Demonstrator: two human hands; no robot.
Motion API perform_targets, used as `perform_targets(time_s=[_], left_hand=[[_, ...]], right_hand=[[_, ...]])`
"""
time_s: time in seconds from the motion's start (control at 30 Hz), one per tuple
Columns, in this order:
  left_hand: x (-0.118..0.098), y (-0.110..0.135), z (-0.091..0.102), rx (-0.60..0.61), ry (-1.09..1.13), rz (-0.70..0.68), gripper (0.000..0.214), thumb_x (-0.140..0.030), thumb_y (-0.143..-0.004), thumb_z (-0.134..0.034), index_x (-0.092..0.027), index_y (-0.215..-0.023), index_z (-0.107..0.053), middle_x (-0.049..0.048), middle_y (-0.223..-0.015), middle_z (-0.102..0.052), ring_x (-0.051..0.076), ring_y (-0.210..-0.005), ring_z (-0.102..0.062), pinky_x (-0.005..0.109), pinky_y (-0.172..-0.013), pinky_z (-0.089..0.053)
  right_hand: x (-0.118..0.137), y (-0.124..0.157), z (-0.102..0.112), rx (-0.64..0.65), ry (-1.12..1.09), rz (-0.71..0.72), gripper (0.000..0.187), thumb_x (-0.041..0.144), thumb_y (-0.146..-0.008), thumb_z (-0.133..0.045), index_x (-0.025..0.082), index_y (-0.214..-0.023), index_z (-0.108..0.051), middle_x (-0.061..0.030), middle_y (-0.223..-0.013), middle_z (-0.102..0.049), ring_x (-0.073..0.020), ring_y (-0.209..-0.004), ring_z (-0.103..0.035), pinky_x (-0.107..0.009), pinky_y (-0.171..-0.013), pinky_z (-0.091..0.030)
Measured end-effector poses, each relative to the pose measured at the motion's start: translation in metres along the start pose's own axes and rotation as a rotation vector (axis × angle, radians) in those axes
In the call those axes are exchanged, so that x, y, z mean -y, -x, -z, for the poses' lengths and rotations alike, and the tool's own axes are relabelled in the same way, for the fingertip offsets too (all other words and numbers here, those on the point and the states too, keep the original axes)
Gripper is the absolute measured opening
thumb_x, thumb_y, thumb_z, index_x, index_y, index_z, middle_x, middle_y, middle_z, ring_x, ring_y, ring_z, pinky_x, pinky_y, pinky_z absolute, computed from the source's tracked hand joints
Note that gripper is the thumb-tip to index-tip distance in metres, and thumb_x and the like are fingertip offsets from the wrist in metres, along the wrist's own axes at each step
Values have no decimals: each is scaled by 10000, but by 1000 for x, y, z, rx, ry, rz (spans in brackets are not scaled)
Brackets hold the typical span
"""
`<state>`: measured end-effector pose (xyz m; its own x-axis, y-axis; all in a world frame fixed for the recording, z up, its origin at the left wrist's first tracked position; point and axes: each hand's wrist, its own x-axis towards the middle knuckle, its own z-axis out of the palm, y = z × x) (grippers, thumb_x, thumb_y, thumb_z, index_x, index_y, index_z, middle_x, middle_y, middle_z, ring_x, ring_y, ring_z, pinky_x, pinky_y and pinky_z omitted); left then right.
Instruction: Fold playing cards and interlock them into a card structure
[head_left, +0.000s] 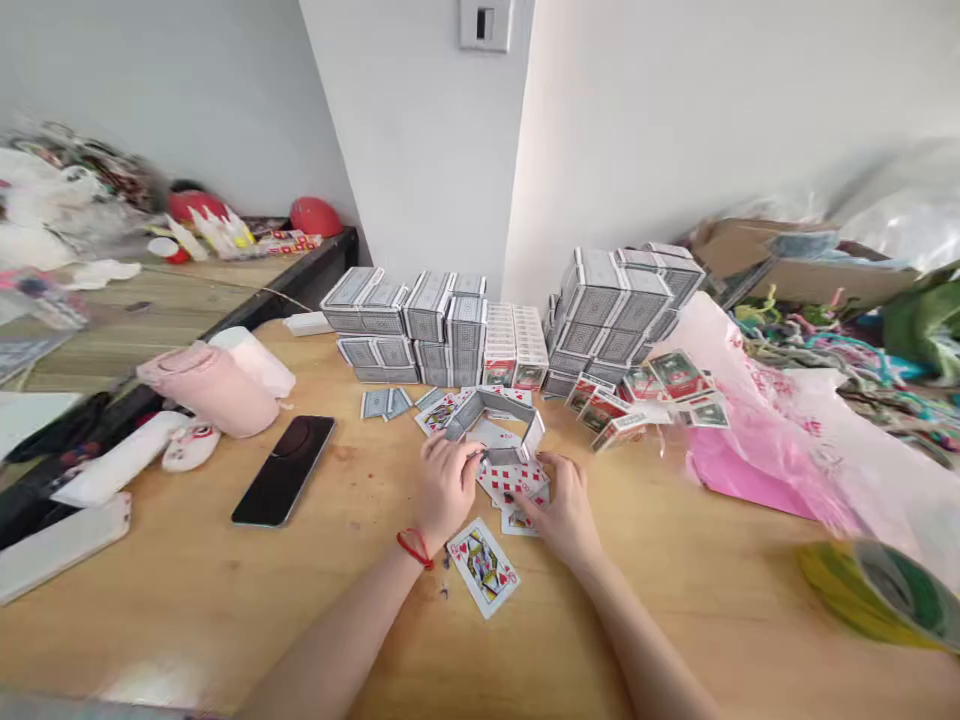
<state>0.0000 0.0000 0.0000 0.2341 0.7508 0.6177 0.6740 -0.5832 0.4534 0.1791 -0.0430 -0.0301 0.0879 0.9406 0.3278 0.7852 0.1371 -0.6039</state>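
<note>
Head view: left hand (448, 487) pinches card ring (533, 434); right hand (566, 507) spread, four o'clock. "Q" card, hearts (484, 568), six o'clock. Boxes (500, 345), twelve, print illegible.

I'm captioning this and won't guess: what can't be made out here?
Head view:
How the left hand meets the card ring: its fingers hide it.
Loose cards: partly covered by each other and the right hand.
Stacked boxes: lettering too small.
Yellow-green roll: any markings blurred, near the right edge.
</note>
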Motion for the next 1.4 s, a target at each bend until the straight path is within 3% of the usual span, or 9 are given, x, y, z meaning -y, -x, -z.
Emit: perform_targets(time_s=[0.13,0.33,0.73,0.87,1.0,1.13,1.23,1.4], left_hand=[[11,1,-2,-149,0,20,115,-140,-803,-485,-189,-897,-531,31,-809,-628,156,-799,-564,356,-888,-393],[19,1,1,-238,-43,50,120,-163,-802,-495,-181,-912,-540,58,-820,-620,176,-837,-560,351,-838,-417],[21,7,2,-243,112,232,162,-220,-812,-487,-164,-949,-553,76,-858,-622,154,-810,-596,265,-713,-480],[19,8,4,-196,244,318,194,-241,-821,-477,-162,-983,-548,71,-849,-630,131,-745,-607,225,-652,-492],[18,8,5,-157,308,320,195,-251,-817,-484,-168,-975,-563,68,-855,-635,126,-739,-610,219,-656,-497],[18,6,6,-159,321,332,204,-268,-814,-484,-168,-968,-572,66,-850,-639,126,-722,-610,217,-638,-495],[17,5,9,-138,310,334,200,-278,-802,-500,-174,-951,-584,48,-791,-631,112,-652,-587,207,-594,-476],[14,3,14,-133,342,370,178,-273,-773,-542,-177,-918,-579,-36,-571,-500,71,-487,-448,179,-490,-396]], right_hand=[[6,1,-3,28,29,81,650,407,-662,-648,160,-1199,-377,-121,-1107,-500,-289,-1077,-405,-461,-903,-394],[6,1,-5,31,41,95,476,324,-706,-616,194,-1134,-455,-98,-1058,-544,-278,-1049,-428,-458,-899,-398],[3,-1,-3,-54,-30,89,424,220,-742,-559,217,-1152,-451,-89,-1069,-529,-263,-1017,-437,-445,-868,-402],[0,-1,-3,-101,-24,24,369,237,-728,-577,214,-1086,-493,-85,-1009,-529,-260,-956,-445,-437,-825,-409],[-4,-3,-1,-127,-70,-40,343,261,-721,-581,207,-1051,-505,-77,-956,-545,-250,-909,-462,-415,-777,-420],[-4,-3,2,-164,-139,-76,192,218,-751,-526,200,-942,-539,-58,-874,-583,-223,-869,-495,-380,-768,-426],[-4,-4,5,-173,-184,-89,103,233,-777,-501,202,-837,-580,-45,-800,-591,-201,-805,-527,-352,-740,-433],[1,-4,9,-151,-426,-208,204,372,-800,-493,185,-788,-575,-37,-735,-591,-165,-668,-553,-287,-596,-458]])
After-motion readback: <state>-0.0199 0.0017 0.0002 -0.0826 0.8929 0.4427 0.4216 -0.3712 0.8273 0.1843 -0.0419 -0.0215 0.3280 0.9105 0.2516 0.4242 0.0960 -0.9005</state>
